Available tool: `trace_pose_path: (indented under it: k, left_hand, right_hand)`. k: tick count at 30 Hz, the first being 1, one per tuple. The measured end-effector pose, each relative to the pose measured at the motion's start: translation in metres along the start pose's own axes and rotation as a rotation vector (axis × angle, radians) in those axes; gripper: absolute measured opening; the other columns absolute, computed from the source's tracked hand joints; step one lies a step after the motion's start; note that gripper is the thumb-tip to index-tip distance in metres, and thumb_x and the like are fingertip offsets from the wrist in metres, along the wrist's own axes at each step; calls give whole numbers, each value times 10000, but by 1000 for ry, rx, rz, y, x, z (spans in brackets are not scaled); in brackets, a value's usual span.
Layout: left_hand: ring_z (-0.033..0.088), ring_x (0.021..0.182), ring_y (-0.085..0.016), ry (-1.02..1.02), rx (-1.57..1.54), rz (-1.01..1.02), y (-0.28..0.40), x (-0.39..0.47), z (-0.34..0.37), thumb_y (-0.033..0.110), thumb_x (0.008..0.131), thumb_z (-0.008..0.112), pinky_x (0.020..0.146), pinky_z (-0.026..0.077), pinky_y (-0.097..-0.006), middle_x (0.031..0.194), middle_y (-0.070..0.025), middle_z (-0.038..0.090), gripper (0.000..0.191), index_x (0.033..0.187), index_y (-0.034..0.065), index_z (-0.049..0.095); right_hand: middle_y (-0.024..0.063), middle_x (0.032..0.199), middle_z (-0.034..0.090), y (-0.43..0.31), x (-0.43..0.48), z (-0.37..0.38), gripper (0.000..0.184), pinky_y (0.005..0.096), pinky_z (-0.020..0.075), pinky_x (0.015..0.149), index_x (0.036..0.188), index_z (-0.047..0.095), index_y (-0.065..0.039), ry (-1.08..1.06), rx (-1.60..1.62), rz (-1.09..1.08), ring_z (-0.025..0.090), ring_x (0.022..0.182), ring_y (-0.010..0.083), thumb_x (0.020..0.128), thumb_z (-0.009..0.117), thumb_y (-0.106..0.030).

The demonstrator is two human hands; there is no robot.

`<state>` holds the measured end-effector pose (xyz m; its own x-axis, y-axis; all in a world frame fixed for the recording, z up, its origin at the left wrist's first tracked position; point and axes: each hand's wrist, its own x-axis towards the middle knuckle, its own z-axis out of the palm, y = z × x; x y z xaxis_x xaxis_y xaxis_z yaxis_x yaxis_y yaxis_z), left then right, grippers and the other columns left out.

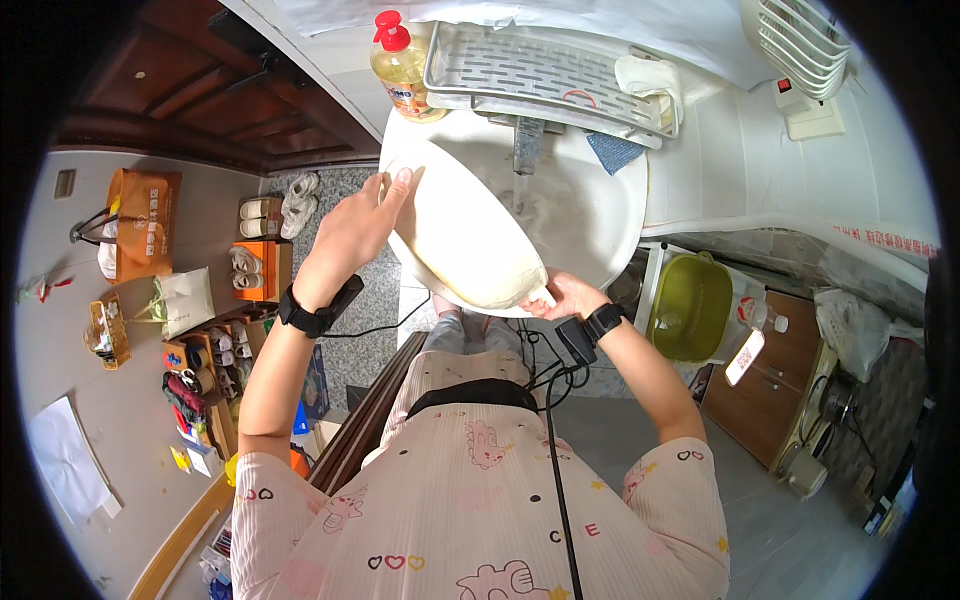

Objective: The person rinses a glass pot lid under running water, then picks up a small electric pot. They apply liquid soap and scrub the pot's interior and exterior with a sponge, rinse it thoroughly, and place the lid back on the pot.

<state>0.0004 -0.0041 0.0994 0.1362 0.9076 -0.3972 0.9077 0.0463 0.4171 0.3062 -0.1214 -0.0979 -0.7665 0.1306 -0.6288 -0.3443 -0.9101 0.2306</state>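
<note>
A cream-coloured basin [469, 232] is tilted over the left part of a white washbasin [626, 240]. My left hand [367, 217] grips its upper left rim, the thumb lying on the inside. At the lower right, my right hand [562, 295] holds the basin's rim beside a small protruding lug. The faucet [528, 146] stands behind it, and the washbasin below the spout looks wet. Whether water is running, I cannot tell. Both wrists wear black straps with small devices. The underside of the cream basin is hidden.
Behind the faucet is a grey dish rack [540, 71] with a white cloth [652, 82]. A pump bottle of yellow liquid [405, 71] stands left of it, a blue scouring pad [616, 152] right. A green plastic tub [690, 307] sits at right. Black cables hang near my waist.
</note>
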Motion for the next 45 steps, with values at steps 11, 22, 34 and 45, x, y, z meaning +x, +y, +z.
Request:
trace_pose_path:
  k: [11,22,34,45]
  left_hand:
    - [632,992,-318,-564,-643,-92,-28,18,51,814,863,178,778,580,-444,1163,-230,576,1000,1397,-2,401]
    - [674,851,-211,-693,-847,-134,-27,68,167,136,946,469,590,595,-274,1151,-162,615,424,1309,-82,446]
    - [645,625,-137,-791,-626,-86,-9,54,136,107,927,491,597,560,-263,779,-109,642,262,1060,-113,541]
    - [687,571,-255,-528,-378,-77,-20,67,83,187,934,445,580,578,-316,674,-209,666,434,754,-172,609]
  right_hand:
    - [73,839,619,15,-53,6,106,353,542,668,837,599,-48,583,-340,-461,631,725,188,856,529,-126]
    - [126,838,637,50,-79,-5,522,354,479,652,1231,429,-5,1137,-778,-981,613,716,241,731,563,-71]
    - [88,882,641,50,-123,20,478,352,490,647,1214,457,-31,1075,-744,-842,619,717,235,759,581,-110]
    - [51,897,564,10,-68,4,384,277,496,611,1147,485,-33,756,-567,-685,584,735,151,774,547,-101]
